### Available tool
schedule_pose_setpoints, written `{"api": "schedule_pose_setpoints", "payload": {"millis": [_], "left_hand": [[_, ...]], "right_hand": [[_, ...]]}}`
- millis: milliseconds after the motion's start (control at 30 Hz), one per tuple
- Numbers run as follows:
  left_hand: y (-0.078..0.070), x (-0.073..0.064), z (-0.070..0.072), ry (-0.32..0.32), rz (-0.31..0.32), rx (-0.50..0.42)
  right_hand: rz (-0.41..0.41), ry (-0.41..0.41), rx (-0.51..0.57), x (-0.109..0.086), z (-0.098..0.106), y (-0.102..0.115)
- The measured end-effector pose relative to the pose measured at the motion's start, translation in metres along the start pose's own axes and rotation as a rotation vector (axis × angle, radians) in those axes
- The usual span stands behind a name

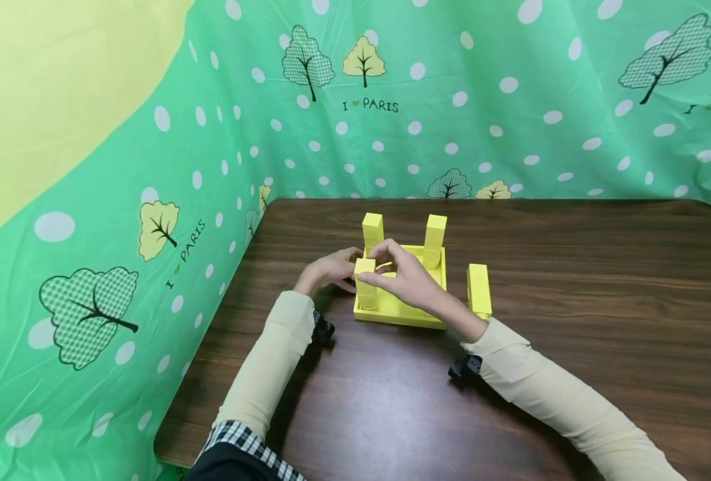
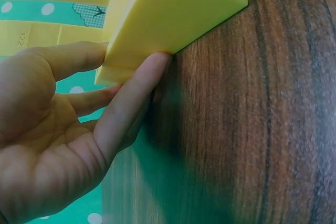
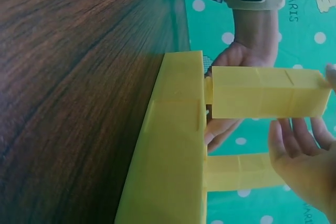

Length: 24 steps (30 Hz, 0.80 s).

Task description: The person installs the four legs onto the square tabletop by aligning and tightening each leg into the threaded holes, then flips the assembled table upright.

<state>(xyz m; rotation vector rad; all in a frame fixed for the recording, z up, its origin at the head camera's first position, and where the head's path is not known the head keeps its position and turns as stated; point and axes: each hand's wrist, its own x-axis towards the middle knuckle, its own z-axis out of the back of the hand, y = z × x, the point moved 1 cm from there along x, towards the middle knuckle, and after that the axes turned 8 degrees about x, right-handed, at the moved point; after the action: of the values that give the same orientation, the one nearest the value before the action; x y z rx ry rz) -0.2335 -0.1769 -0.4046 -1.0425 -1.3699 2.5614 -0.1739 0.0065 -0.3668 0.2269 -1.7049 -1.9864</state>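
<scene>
A shallow yellow tray (image 1: 400, 312) sits on the table with tall square posts at three of its corners. My right hand (image 1: 412, 277) pinches the upper end of the near-left yellow post (image 1: 367, 294) between thumb and fingers. In the right wrist view, that post (image 3: 268, 93) stands at the tray's corner (image 3: 181, 77) with a narrow gap at its foot. My left hand (image 1: 331, 267) grips the tray's left side. In the left wrist view, its fingertips (image 2: 157, 62) touch the tray's wall (image 2: 184, 11). The far-left post (image 1: 372, 227) is partly hidden behind my right hand.
Another upright post (image 1: 435, 234) stands at the tray's far right corner. A separate yellow post (image 1: 479, 290) lies to the right of the tray on the dark wooden table (image 1: 589, 300). Green printed cloth (image 1: 475, 133) hangs behind and along the left side.
</scene>
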Motion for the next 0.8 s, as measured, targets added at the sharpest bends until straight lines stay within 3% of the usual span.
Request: {"api": "schedule_pose_setpoints", "payload": {"millis": [133,467,800], "left_hand": [[0.0001,0.0002,-0.0003,0.0,-0.01,-0.003],[0.0,0.0003,0.0,0.011,-0.022,0.026],[-0.0008,-0.0012,0.0011,0.016,-0.002,0.028]], "right_hand": [[0.004,0.041,0.022,0.001,0.0025,0.0002],[-0.015,0.216,0.225,0.0039,0.0087,-0.0006],[-0.039,0.233,0.28,0.0046,0.009,0.0004]]}}
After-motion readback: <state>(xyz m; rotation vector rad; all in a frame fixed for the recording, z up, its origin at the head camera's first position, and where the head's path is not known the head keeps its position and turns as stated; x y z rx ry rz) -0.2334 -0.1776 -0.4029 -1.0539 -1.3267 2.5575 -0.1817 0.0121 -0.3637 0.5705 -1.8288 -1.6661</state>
